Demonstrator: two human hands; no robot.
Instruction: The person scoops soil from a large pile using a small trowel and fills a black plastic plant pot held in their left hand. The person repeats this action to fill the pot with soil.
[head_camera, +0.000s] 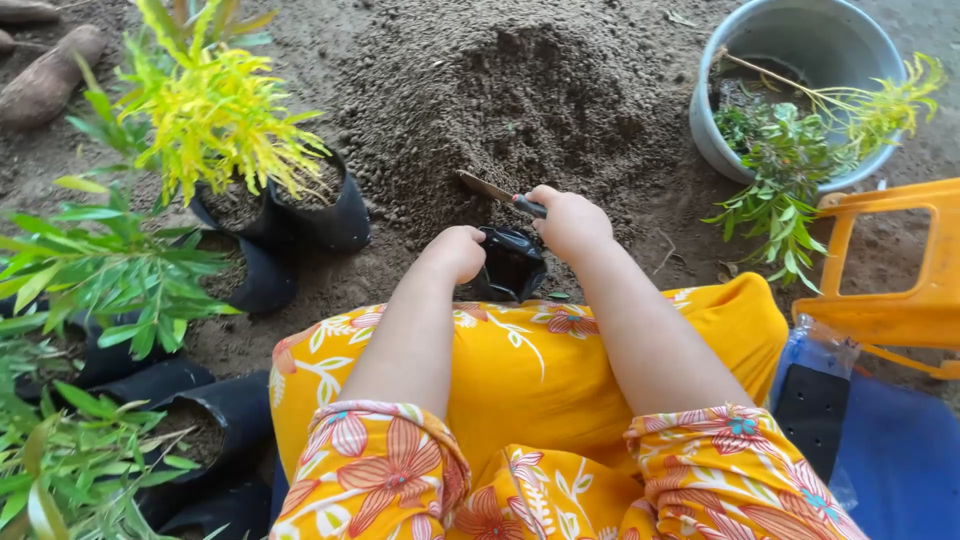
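A small black plastic grow bag (512, 262) is held upright at its rim by the left hand (458, 252), whose fingers are closed on the left edge of the bag's mouth. What lies inside the bag cannot be told, since the opening is dark. A hand trowel (497, 192) is gripped in the right hand (570, 222), the fingers being wrapped around its dark handle. The trowel's long axis runs from the near right, at the hand, to the far left, and its blade is pointed into the near foot of a mound of dark potting soil (520, 95). The bag is placed just near of that mound, touching the person's yellow flowered skirt (520, 370).

At the left, several filled black grow bags (320, 205) are stood on the ground, soil being seen at their mouths; a yellow-green leafy plant (215, 105) is carried by the farthest ones, and green narrow-leaved seedlings (100, 270) by the nearer ones. At the far right, a grey plastic bucket (800, 50) is seen with some dark soil in it and loose plant cuttings (800, 150) draped over its near rim. An orange plastic stool (900, 270) is seen at the right edge, and a blue plastic sack (890, 450) lies near of it. The surface throughout is bare brown earth (650, 230).
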